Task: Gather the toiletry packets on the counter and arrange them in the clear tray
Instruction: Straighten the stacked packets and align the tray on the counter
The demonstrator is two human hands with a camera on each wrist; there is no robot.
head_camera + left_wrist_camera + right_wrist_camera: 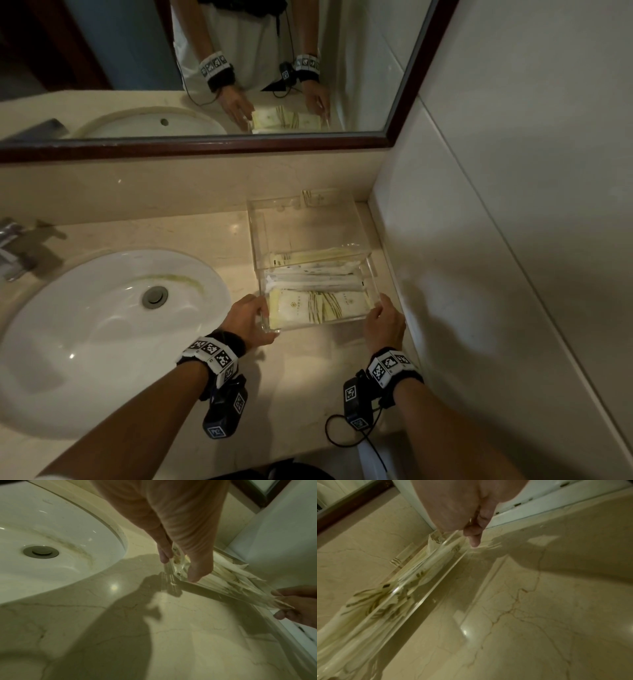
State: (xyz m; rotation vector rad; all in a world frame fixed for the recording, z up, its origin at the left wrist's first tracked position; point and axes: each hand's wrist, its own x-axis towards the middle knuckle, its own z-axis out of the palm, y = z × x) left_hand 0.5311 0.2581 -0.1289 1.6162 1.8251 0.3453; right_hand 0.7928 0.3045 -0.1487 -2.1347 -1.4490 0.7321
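Now | hands (248,320) (383,323) grip clear tray (260,240) near corners | wall (445,274) beside right edge

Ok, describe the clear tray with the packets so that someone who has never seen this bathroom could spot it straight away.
Start at the round white sink basin set in the beige marble counter, then look right towards the white wall. There sits a clear acrylic box-shaped tray, its near corners gripped by the left hand and right hand. It alone is see-through and holds cream and white toiletry packets.

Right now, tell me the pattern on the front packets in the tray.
Pale cream packets with olive stripes; head view.
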